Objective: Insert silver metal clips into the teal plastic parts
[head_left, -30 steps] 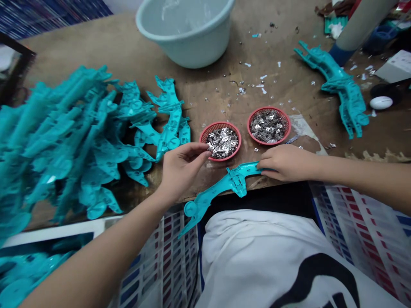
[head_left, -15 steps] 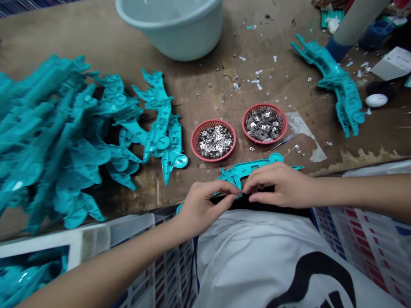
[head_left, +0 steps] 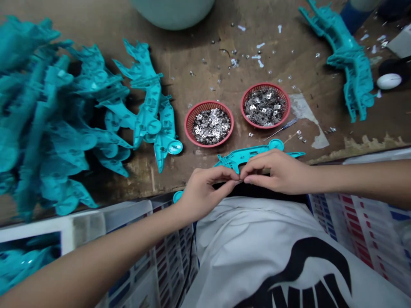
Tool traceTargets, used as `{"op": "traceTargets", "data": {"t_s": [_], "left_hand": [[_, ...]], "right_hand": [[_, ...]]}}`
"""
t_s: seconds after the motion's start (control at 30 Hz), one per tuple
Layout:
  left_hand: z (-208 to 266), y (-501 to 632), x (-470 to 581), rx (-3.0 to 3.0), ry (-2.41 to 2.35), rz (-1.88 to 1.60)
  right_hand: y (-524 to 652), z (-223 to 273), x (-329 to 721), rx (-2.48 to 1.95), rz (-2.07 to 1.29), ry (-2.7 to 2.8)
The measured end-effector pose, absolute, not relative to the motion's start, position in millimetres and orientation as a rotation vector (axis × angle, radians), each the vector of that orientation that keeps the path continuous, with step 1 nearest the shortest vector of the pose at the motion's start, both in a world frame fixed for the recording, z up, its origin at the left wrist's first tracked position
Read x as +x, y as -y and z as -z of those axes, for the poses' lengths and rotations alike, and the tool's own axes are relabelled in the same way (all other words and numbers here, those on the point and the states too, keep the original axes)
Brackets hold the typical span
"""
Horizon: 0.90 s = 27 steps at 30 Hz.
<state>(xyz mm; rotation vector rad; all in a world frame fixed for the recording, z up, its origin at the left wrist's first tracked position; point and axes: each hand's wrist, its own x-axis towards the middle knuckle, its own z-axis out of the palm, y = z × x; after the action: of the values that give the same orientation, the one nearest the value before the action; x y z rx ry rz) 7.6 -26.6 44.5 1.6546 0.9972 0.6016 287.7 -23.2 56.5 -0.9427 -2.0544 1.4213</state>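
Observation:
My left hand (head_left: 205,188) and my right hand (head_left: 276,173) meet fingertip to fingertip near the table's front edge, both pinched closed. Something tiny sits between the fingertips, too small to make out. Just beyond them lies a teal plastic part (head_left: 247,153) with a round disc at one end, partly hidden by my right hand. Another teal piece (head_left: 178,196) peeks out behind my left wrist. Past the hands stand two red baskets, the left basket (head_left: 209,144) and the right basket (head_left: 266,125), both holding small shiny metal clips.
A big heap of teal parts (head_left: 61,128) covers the left side. One teal part (head_left: 349,60) lies far right near a white oval object (head_left: 389,81). A thin screwdriver (head_left: 282,128) rests by the right basket. A pale basin (head_left: 173,15) stands at the back; plastic crates flank my lap.
The camera view has tipped down, so the table things sit higher in the picture. My hands keep their fingertip-to-fingertip pinch, now slightly clear of the teal part's near edge.

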Motion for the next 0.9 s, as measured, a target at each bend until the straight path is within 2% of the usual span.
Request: {"op": "traceTargets", "data": {"t_s": [0.33,0.5,0.9], "left_hand": [[-46.3,33.0,13.4,1.385,-0.996,-0.561],[-47.9,33.8,15.6,1.36,-1.029,-0.571],[-53.0,33.3,16.0,1.37,-1.059,-0.543]], "right_hand": [[27.7,-51.9,291.8,-0.746,-0.867,2.394],[28.4,-52.4,291.4,-0.77,-0.794,2.402],[24.1,-50.8,291.5,-0.786,-0.857,2.424]]}}
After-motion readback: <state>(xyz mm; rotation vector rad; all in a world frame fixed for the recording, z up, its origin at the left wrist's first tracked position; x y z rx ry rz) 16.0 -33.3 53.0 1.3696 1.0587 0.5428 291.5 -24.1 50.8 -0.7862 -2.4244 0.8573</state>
